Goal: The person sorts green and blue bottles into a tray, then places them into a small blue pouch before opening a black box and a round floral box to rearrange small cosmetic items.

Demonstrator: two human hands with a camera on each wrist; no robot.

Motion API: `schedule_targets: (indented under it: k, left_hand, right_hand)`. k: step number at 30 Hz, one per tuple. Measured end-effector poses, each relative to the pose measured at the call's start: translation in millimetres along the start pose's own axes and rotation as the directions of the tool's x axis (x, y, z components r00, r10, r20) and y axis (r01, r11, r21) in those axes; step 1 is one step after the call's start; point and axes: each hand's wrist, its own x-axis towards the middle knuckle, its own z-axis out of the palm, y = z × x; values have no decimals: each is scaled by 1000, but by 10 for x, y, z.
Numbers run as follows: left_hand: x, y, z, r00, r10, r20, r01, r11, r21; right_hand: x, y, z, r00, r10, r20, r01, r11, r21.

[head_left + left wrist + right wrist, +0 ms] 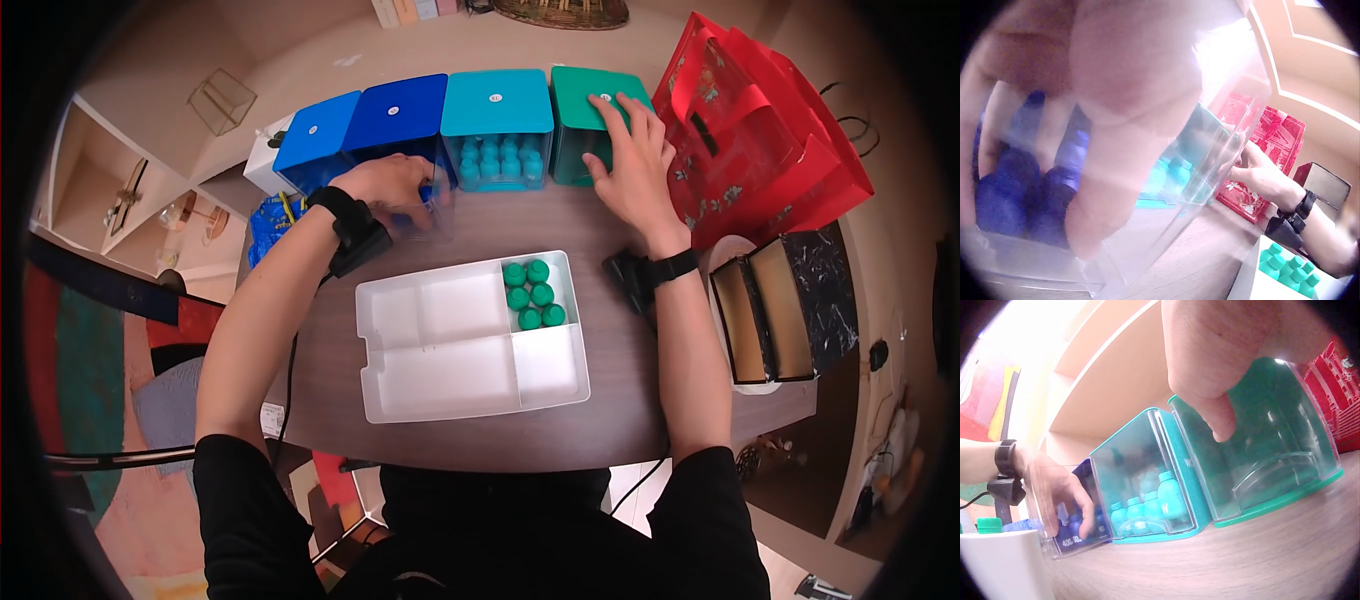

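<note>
My left hand reaches down inside the clear drawer pulled out from the dark blue box. Its fingers curl over dark blue bottles, the thumb on their near side; the left wrist view shows this close up. With fingers spread, my right hand rests on the lid of the green box, thumb against its clear front. Between the two stands a turquoise box holding turquoise bottles. A white divided tray lies nearer; green bottles stand in its far right compartment.
A light blue box ends the row at left. At right are a red gift bag and a black marbled box. A blue bag lies by the left edge. Cables run from both wrist cameras.
</note>
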Motion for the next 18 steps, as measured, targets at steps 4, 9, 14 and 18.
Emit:
schedule_targets:
  k: [4,9,14,18]
  left_hand:
    - [4,2,4,999,5,-45,-4,1000,19]
    - [78,-84,-9,998,59,-31,-55,991,121]
    - [-33,23,-5,998,18,-57,-13,997,81]
    - [-70,69,19,998,7,-60,-1,995,99]
  right_hand:
    - [-11,-4,-5,1000,6,0,-6,1000,-5]
    - [-22,-1,6,1000,13,0,-13,1000,2]
    - [-32,4,0,1000,10,10,-10,1000,2]
    - [1,-5,-11,1000,-2,-6,2,1000,2]
